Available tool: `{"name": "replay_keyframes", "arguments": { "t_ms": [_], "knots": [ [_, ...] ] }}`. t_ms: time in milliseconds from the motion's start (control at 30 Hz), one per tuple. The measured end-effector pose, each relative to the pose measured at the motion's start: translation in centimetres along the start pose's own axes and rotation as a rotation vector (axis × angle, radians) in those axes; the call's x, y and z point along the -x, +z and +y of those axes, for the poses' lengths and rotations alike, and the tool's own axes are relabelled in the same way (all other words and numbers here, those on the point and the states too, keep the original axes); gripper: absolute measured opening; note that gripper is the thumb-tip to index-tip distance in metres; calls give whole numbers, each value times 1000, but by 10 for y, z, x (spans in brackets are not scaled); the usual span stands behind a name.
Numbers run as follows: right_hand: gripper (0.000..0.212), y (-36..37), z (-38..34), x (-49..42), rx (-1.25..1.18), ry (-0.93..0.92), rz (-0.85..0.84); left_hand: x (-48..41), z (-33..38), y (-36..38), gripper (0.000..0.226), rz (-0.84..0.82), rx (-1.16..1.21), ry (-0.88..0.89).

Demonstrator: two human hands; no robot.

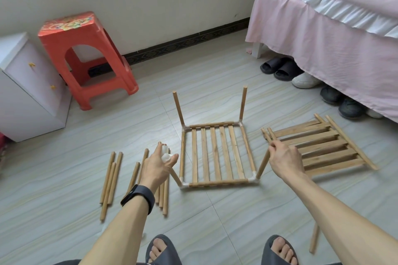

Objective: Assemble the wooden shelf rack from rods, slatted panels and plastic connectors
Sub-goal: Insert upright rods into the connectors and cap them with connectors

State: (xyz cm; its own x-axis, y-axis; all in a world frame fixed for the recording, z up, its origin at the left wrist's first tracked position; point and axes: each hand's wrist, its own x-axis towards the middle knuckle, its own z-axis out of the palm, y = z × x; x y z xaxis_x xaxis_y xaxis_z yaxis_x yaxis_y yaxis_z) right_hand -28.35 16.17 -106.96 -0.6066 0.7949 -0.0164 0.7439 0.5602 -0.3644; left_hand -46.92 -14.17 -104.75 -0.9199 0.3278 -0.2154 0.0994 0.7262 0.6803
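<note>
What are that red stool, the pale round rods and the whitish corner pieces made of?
Red square stool: glossy one-piece shape, apparently moulded plastic. Pale round rods: matte, bare-looking wood, grain visible. Whitish corner pieces: probably translucent plastic.

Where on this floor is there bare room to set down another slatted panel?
Bare tiles lie between the red plastic stool and the wooden slatted frame, and between that frame and your grey sandals. Crowded: loose wooden rods left, stacked slatted panels right.

A red stool (69, 24) stands beside a white cabinet (32, 97); shoes (304, 80) under the pink bed (323, 49).
</note>
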Motion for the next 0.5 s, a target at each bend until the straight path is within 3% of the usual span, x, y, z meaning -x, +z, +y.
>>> {"name": "replay_keyframes", "arguments": {
  "t_ms": [167, 233, 300, 400, 500],
  "knots": [
    [27, -2, -1, 19, -8, -11, -19, 1, 5, -9, 36, 74, -80, -21],
    [25, -3, -4, 27, -19, -5, -48, 6, 14, -7, 38, 226, -104, 68],
    [20, -3, -9, 35, -25, 7, -102, 11, 33, 0, 23, 284, -77, 233],
    [10, -9, -20, 43, -139, 54, -203, 18, 69, 16, 2, 12, 17, 228],
    [20, -25, -37, 52, -525, 63, -192, 29, 96, 35, 26, -379, 355, 94]
  ]
}}
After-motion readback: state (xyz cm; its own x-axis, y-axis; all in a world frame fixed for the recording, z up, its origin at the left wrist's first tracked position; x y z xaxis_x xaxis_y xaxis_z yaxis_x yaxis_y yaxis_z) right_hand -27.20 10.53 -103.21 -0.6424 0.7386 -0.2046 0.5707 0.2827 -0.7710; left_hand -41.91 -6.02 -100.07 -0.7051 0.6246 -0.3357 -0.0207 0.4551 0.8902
